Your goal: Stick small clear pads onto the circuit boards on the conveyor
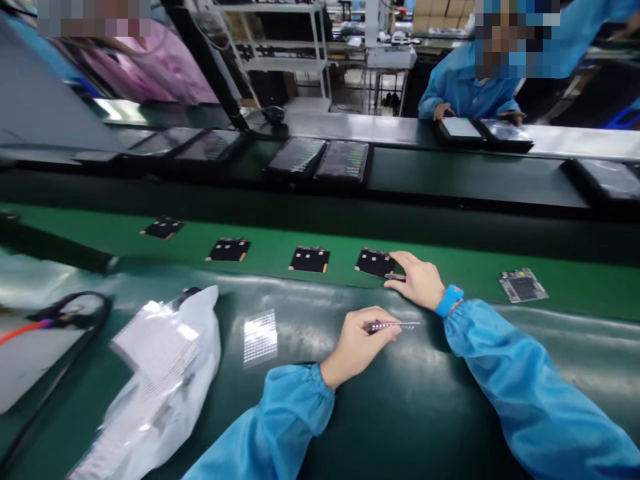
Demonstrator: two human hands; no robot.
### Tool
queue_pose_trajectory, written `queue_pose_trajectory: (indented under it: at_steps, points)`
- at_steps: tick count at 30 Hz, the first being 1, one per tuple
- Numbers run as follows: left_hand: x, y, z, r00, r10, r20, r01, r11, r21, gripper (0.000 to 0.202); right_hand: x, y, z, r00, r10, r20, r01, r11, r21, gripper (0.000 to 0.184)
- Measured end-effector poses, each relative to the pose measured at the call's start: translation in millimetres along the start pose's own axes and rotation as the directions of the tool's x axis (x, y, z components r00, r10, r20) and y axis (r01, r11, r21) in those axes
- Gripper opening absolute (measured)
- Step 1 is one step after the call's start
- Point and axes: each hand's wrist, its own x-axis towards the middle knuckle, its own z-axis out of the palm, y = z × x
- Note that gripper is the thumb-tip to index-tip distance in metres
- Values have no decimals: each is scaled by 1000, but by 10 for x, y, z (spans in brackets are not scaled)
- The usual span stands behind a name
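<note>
Through the head camera, we saw our left hand held just above the dark green anti-static mat, its thumb and fingertips pressed together and pinching a slim perforated metal strip by its dark end. Our right hand lay at the edge of a brighter green belt, its fingers extended and close together, with the fingertips at the corner of a black square circuit board. A small dark item showed beneath those fingers, but we could not tell whether they gripped it. In our judgement, the close pinch suited so thin a strip, leaving most of it free and in clear view, while the flat right hand gave a steady rest beside the board.

Three more black boards sat in a row to the left, and a bare circuit board lay off to the right. A white plastic bag and a glossy sheet of small parts lay on the mat to our left. Beyond, a co-worker's hands rested at a framed panel on a further bench.
</note>
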Motion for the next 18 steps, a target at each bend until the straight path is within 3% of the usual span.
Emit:
queue_pose_trajectory:
  at_steps: [3, 5, 9, 12, 15, 18]
  points:
    - [-124, 11, -152, 999, -5, -35, 5, 1000, 26, 7, -28, 46, 90, 999, -31, 8, 31, 999, -35, 47]
    - [-177, -22, -226, 997, -23, -75, 25, 1000, 17, 7, -54, 122, -12, 999, -47, -19, 47, 999, -21, 44]
    - [-188, -121, -253, 995, -32, -90, 32, 999, -7, 7, -33, 251, -568, 993, -58, -104, 66, 995, 73, 53]
    - [-167, -153, -230, 996, -44, -78, 42, 999, -23, 5, 124, 193, -855, 994, -80, -77, 81, 997, 9, 56]
    - [-168, -140, -230, 995, -49, -81, 45, 998, -52, 7, 390, -59, -666, 989, -141, 50, 143, 988, -55, 53]
    - [-196, -116, -254, 996, -36, -77, 31, 998, -59, 9, 676, -432, -148, 975, -180, 131, 181, 984, 6, 53]
